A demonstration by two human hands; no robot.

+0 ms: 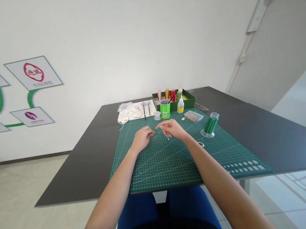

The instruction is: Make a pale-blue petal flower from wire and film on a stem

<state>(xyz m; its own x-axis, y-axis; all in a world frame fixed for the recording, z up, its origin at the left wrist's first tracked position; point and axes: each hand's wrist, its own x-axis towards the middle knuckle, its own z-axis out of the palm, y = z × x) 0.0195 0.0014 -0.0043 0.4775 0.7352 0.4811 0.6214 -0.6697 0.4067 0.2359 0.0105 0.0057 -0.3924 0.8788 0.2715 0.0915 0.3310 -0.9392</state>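
Observation:
Over the middle of the green cutting mat point(159, 172), my left hand point(142, 139) is closed, its thumb and fingertips pressed together. Whatever it pinches is too small to make out. My right hand point(173, 128) faces it a short gap away, with its fingers drawn together in a pinch. I cannot make out what is between them. A small pale, clear bit point(168, 137) shows just under the right fingers; whether the hand touches it is unclear. Right of my right wrist lies a white ring point(201, 144). A spool of green thread point(211, 123) stands farther right on the mat.
Behind my hands are a small clear tub point(157, 116), a bright green can point(165, 109), a glue bottle point(180, 105) and a green box point(190, 101) with thread spools. A clear case point(194, 116) lies right; a white cloth point(134, 111) with thin tools lies left.

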